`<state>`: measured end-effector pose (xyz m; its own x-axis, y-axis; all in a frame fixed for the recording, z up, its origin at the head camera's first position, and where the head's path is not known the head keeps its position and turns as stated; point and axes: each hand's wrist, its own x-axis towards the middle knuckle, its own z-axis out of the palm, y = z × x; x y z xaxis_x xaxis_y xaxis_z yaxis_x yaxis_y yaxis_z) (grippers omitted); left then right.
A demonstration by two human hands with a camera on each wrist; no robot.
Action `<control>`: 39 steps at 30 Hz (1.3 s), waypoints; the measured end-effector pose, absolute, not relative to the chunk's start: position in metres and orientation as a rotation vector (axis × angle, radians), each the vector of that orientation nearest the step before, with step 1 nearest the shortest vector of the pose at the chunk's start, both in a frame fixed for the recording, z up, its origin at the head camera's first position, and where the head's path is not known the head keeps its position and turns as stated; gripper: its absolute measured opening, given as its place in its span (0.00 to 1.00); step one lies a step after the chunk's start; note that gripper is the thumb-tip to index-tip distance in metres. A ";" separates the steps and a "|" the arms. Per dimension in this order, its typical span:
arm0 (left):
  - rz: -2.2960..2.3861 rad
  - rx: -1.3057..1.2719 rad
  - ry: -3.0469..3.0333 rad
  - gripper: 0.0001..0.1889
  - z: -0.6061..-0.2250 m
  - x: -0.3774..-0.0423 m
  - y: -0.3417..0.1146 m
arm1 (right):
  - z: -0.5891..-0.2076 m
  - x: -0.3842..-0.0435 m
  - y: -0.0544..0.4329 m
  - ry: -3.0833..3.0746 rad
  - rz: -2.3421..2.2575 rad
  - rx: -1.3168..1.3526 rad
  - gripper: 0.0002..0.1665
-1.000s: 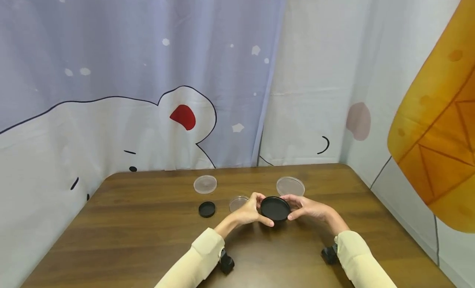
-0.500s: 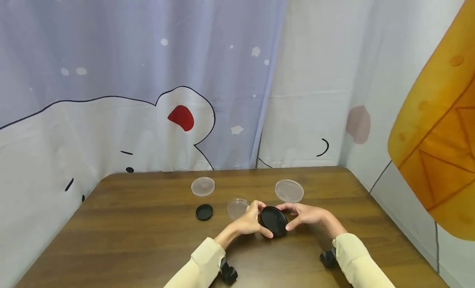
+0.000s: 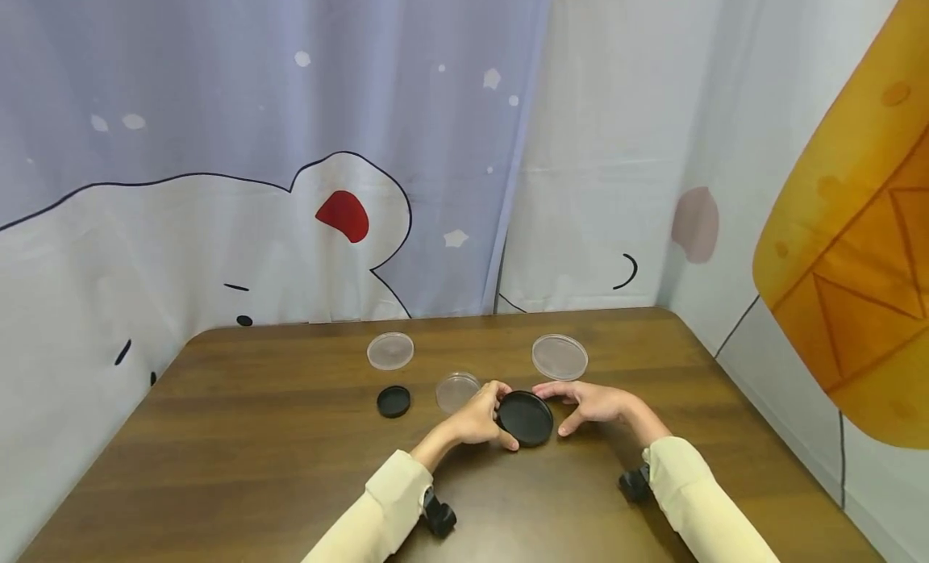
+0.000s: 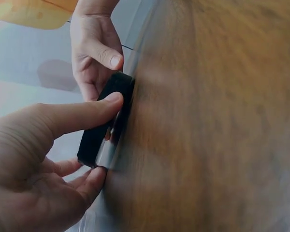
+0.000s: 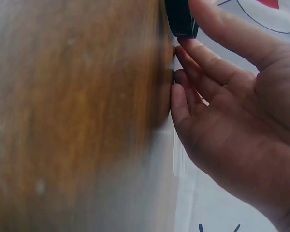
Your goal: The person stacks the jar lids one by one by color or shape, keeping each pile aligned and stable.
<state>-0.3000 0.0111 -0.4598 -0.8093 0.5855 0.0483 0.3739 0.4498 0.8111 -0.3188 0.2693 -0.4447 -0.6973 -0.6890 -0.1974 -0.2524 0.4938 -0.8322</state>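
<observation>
My left hand (image 3: 472, 418) pinches the left edge of a large black round shallow dish (image 3: 526, 419), thumb on the near side and fingers on the far side. The left wrist view shows the black dish (image 4: 97, 137) on edge close to the tabletop, with a shiny strip along its lower side. At the dish's right, my right hand (image 3: 598, 403) is spread with relaxed fingers. Its index fingertip is at the dish's far rim; whether it touches is hard to tell. The thumb stands apart from the dish.
A small black round dish (image 3: 393, 402) lies left of my hands. Clear round dishes (image 3: 390, 351) lie at the back left, in the middle (image 3: 457, 392) beside my left hand, and at the back right (image 3: 560, 357). A curtain (image 3: 450, 143) hangs behind the wooden table (image 3: 239, 434).
The large black dish was held between both hands, tilted up half a second ago, and now sits flatter in the left hand. My right thumb has come away from it.
</observation>
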 end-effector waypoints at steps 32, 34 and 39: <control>1.222 0.787 2.506 0.50 -0.446 -0.304 0.003 | -0.440 -0.324 0.265 2.278 -1.275 -0.717 0.39; 1.276 0.780 2.495 0.50 -0.441 -0.306 -0.007 | -0.435 -0.326 0.264 2.286 -1.318 -0.702 0.40; 1.394 0.662 2.521 0.50 -0.430 -0.312 -0.037 | -0.420 -0.332 0.252 2.304 -1.423 -0.692 0.40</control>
